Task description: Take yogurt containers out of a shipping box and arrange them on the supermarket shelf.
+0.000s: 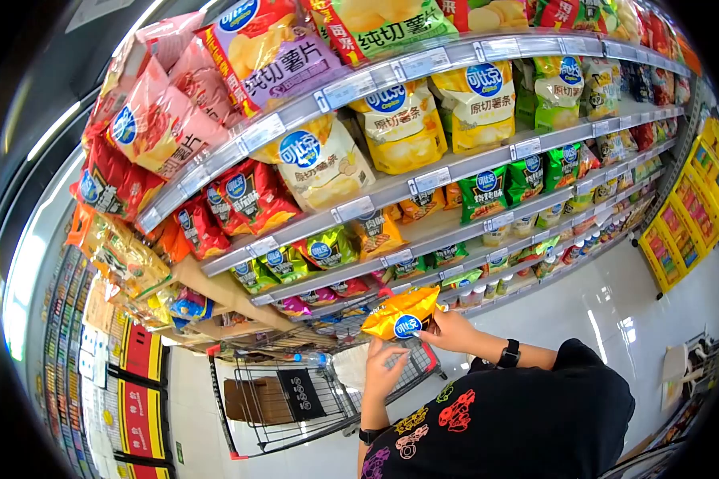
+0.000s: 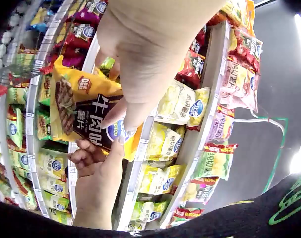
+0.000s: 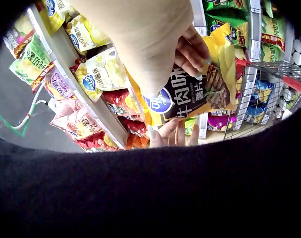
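Observation:
A yellow and black bag of beef-flavored potato chips (image 1: 403, 314) is held up in front of the shelves, its printed front showing in both wrist views. My right hand (image 1: 451, 330) grips one side of it, thumb across the front in the right wrist view (image 3: 160, 91) and fingers curled at the upper edge. My left hand (image 1: 382, 371) is at the bag's lower edge, with loosely bent fingers. In the left wrist view, the left thumb (image 2: 116, 111) overlaps the bag's front; in the right wrist view the left fingers (image 3: 181, 134) show right along its edge.
Curved shelves (image 1: 447, 169) full of chip bags rise close ahead. A shopping cart (image 1: 327, 391) stands at the lower left with a brown box (image 1: 252, 399) and a water bottle (image 1: 311, 359) inside. A yellow display rack (image 1: 683, 211) is on the right, beyond shiny floor (image 1: 583, 307).

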Demonstrator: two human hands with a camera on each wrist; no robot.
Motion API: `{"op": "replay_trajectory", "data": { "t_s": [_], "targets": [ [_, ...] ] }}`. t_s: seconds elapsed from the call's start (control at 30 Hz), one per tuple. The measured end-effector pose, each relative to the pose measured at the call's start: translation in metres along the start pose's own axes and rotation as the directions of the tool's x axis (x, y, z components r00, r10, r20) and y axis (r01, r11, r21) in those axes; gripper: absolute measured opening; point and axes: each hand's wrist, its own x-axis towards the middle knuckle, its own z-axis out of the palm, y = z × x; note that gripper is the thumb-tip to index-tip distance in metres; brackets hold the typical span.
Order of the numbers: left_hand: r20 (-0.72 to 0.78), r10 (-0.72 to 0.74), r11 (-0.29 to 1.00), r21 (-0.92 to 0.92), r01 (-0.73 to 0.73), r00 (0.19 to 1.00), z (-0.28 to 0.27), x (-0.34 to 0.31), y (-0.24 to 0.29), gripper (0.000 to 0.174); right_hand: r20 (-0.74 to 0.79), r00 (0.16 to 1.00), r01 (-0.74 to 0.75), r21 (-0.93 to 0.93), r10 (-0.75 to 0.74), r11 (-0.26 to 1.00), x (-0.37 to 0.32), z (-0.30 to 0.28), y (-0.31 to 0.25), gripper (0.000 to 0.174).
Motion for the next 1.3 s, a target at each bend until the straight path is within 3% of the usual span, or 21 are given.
{"op": "replay_trajectory", "data": {
  "t_s": [0.1, 0.17, 0.2, 0.4, 0.5, 0.57, 0.6, 0.7, 0.77, 0.83, 0.87, 0.97, 1.0, 1.1, 1.2, 1.3],
  "targets": [
    [0.053, -0.006, 0.996, 0.084, 0.002, 0.999, 0.010, 0.014, 0.004, 0.019, -0.049, 0.998, 0.033, -0.072, -0.037, 0.997, -0.001, -0.010, 0.010, 0.070],
    [0.077, 0.017, 0.988, 0.150, -0.029, 0.997, 0.019, 0.025, 0.004, 0.021, -0.060, 0.998, -0.007, -0.021, 0.006, 1.000, 0.003, -0.014, 0.024, 0.070],
    [0.134, -0.041, 0.995, 0.095, 0.028, 0.990, 0.023, 0.029, 0.001, 0.024, -0.065, 0.998, -0.026, 0.006, 0.027, 1.000, 0.004, -0.018, 0.030, 0.071],
    [0.196, 0.027, 0.980, 0.187, -0.064, 0.980, 0.047, 0.081, 0.003, 0.034, -0.226, 0.974, 0.055, 0.121, -0.027, 0.991, 0.026, -0.053, 0.060, 0.055],
    [0.208, 0.091, 0.958, 0.249, -0.143, 0.974, 0.053, 0.122, 0.003, 0.042, -0.307, 0.947, 0.143, 0.138, -0.095, 0.980, 0.052, -0.083, 0.066, 0.046],
    [0.139, 0.235, 0.933, 0.244, -0.263, 0.962, 0.059, 0.153, 0.010, 0.043, -0.370, 0.914, 0.236, 0.146, -0.169, 0.961, 0.071, -0.101, 0.065, 0.044],
    [0.117, 0.206, 0.943, 0.241, -0.229, 0.971, 0.063, 0.165, 0.012, 0.045, -0.402, 0.879, 0.317, 0.097, -0.254, 0.943, 0.081, -0.107, 0.068, 0.044],
    [0.097, 0.112, 0.925, 0.353, -0.140, 0.989, 0.081, 0.188, -0.002, 0.061, -0.430, 0.868, 0.352, 0.183, -0.248, 0.918, 0.114, -0.102, 0.098, 0.051],
    [0.087, 0.049, 0.906, 0.416, -0.081, 0.995, 0.103, 0.190, -0.025, 0.073, -0.363, 0.917, 0.246, 0.181, -0.167, 0.952, 0.119, -0.099, 0.118, 0.065],
    [0.127, -0.084, 0.958, 0.284, 0.044, 0.988, 0.114, 0.194, -0.031, 0.080, -0.297, 0.952, 0.155, 0.278, -0.069, 0.948, 0.123, -0.100, 0.130, 0.071],
    [0.120, 0.055, 0.944, 0.318, -0.091, 0.991, 0.114, 0.199, -0.031, 0.082, -0.303, 0.950, 0.160, 0.283, -0.070, 0.946, 0.124, -0.097, 0.140, 0.075],
    [0.101, -0.038, 0.970, 0.242, 0.012, 0.994, 0.120, 0.205, -0.034, 0.085, -0.239, 0.970, 0.103, 0.271, -0.037, 0.957, 0.126, -0.103, 0.148, 0.076],
    [0.113, -0.049, 0.945, 0.326, 0.010, 0.992, 0.121, 0.208, -0.039, 0.089, -0.239, 0.970, 0.105, 0.292, -0.034, 0.951, 0.127, -0.105, 0.147, 0.077],
    [0.138, -0.099, 0.970, 0.233, 0.065, 0.985, 0.127, 0.219, -0.045, 0.092, -0.203, 0.979, 0.080, 0.309, -0.016, 0.948, 0.127, -0.111, 0.149, 0.077],
    [0.070, 0.013, 0.987, 0.156, -0.023, 0.997, 0.133, 0.243, -0.037, 0.093, -0.228, 0.969, 0.181, 0.403, -0.093, 0.897, 0.125, -0.125, 0.142, 0.077],
    [-0.019, 0.100, 0.989, 0.115, -0.097, 0.995, 0.136, 0.265, -0.032, 0.093, -0.323, 0.894, 0.382, 0.192, -0.309, 0.904, 0.134, -0.140, 0.142, 0.081]
  ]
}}
